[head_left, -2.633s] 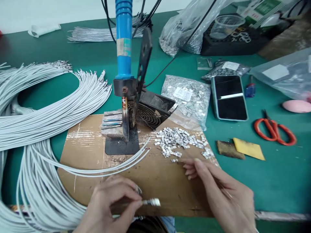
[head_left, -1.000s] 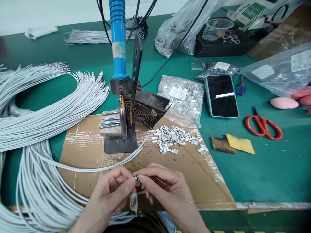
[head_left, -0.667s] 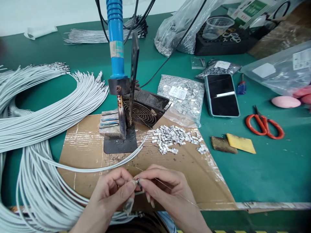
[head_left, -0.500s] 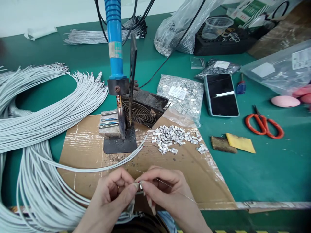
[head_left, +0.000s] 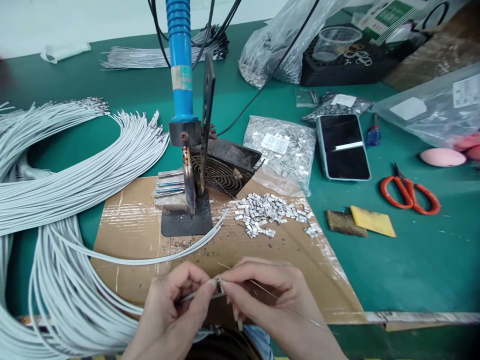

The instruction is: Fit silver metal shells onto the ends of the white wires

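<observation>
My left hand (head_left: 176, 305) and my right hand (head_left: 266, 295) meet at the near edge of a brown cardboard sheet (head_left: 131, 225). The left thumb and forefinger pinch the end of a white cable (head_left: 198, 295). My right fingertips pinch a tiny metal part at that cable end, and a thin wire (head_left: 285, 305) runs back over the right hand. A pile of small silver terminals (head_left: 268, 212) lies on the cardboard beyond my hands. A blue-handled soldering iron (head_left: 180, 65) stands upright in a black stand (head_left: 187, 222).
Bundles of white cables (head_left: 75, 180) curve over the left of the green table. Also here: a small fan (head_left: 221, 170), a bag of terminals (head_left: 283, 152), a phone (head_left: 343, 147), red scissors (head_left: 410, 192), a yellow sponge (head_left: 373, 221), plastic bags at the back right.
My right hand came from the terminal pile to join the left hand. Both hands have since stayed pinched together at the cable end, shifting slightly right.
</observation>
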Demonstrator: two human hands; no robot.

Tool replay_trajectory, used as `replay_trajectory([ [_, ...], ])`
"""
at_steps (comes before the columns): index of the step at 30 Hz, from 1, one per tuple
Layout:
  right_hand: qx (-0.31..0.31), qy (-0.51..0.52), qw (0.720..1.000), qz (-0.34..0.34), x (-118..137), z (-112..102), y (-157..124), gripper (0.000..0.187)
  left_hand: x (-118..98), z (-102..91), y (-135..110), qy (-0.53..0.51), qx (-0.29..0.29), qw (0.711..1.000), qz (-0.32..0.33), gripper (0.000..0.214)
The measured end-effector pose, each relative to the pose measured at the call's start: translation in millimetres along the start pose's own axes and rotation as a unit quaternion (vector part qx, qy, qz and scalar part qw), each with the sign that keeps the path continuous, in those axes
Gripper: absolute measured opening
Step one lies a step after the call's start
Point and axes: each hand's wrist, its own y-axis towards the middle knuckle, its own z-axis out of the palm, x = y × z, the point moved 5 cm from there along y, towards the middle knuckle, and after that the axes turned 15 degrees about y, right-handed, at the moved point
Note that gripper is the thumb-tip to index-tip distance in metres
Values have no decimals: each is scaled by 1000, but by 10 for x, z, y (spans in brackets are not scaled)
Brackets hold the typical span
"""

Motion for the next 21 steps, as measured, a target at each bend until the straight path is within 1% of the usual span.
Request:
replay_trajectory([
  [2,-22,-9,1000,12,46,8,3,11,10,-7,-1,30,-12,999,22,35],
  [4,-54,-8,998,38,74,26,-1,12,40,-3,0,57,-20,997,47,33],
  [6,-83,0,995,61,69,65,-12,13,84,11,2,72,-31,995,68,33],
  [8,-111,17,992,60,25,117,-30,13,129,23,5,72,-47,993,80,34],
  [10,-146,9,989,17,-25,165,-58,15,161,33,9,47,-60,994,78,35],
  [12,-180,-46,980,-77,-29,209,-101,13,172,39,17,7,-63,996,62,36],
  [14,-195,-90,965,-150,-23,252,-142,11,160,35,24,-35,-63,997,41,38],
  [15,-193,-93,963,-163,-26,266,-147,12,148,31,26,-50,-65,996,31,39],
  [17,-176,-62,972,-144,-48,273,-121,13,110,14,26,-63,-82,994,21,39],
  [19,-164,-1,982,-95,-82,260,-79,13,62,-3,19,-54,-109,992,24,36],
  [21,-164,61,983,-52,-119,247,-48,12,22,-3,13,-46,-132,990,31,34],
])
